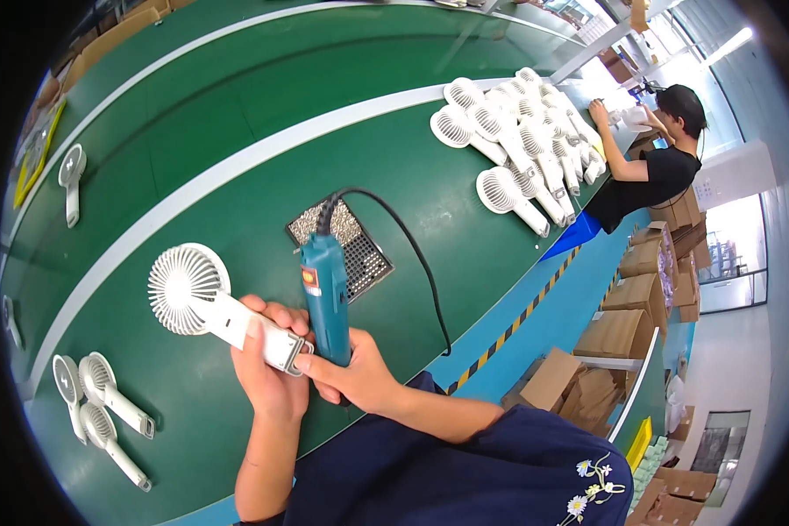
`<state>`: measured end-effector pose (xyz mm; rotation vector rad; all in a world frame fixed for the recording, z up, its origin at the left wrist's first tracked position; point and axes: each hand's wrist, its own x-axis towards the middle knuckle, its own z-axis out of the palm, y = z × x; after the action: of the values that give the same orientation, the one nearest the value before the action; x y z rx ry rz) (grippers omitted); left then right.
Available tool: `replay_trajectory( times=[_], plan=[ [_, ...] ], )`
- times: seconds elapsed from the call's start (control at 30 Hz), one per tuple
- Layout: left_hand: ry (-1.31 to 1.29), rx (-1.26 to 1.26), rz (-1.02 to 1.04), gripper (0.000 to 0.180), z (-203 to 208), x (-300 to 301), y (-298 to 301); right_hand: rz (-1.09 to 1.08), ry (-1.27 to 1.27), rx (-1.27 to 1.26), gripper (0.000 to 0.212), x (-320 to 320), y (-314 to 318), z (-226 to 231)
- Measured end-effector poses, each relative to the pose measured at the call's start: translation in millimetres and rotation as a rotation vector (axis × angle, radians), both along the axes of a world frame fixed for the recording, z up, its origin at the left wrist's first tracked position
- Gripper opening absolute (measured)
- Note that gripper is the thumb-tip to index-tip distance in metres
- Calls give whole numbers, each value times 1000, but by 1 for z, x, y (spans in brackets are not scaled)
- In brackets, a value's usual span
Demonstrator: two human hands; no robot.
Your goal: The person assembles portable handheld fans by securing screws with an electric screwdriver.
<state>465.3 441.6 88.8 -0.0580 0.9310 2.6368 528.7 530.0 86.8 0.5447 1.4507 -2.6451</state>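
My left hand (270,377) is closed around the handle of a white handheld fan (230,323), its round grille pointing to the upper left. At the handle's lower end there is a greyish metal-looking part. My right hand (359,375) grips a teal electric screwdriver (323,285), whose black cord (416,250) leaves its top and curves down to the right. The tool's lower end sits beside the fan's handle end; its tip is hidden by my fingers. Just behind the screwdriver lies a black tray (373,270) with a grid of holes and small metal screws.
A heap of white handheld fans (535,145) lies at the bench's far right. Several more fans (98,386) rest at the near left. Another fan (72,175) lies beyond the white strip (184,188). A co-worker (662,158) handles something white past the heap. Cardboard boxes (618,333) line the right.
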Motion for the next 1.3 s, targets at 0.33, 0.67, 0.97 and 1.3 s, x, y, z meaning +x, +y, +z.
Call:
replay_trajectory(
  times=[0.33, 0.67, 0.97, 1.3],
  plan=[
    [-180, -27, 58, 17, 23, 4, 15, -193, 110, -56, 7, 15, -17, -4],
    [-225, 51, 129, 12, 33, 4, 22, -221, 154, -18, 16, 31, -20, 1],
    [-108, -142, -5, 18, 28, 29, 21, -142, 184, -37, 17, 32, -7, 4],
    [133, -141, -338, 55, 27, 27, 28, -211, 182, -68, 20, 41, 48, 0]
  ],
)
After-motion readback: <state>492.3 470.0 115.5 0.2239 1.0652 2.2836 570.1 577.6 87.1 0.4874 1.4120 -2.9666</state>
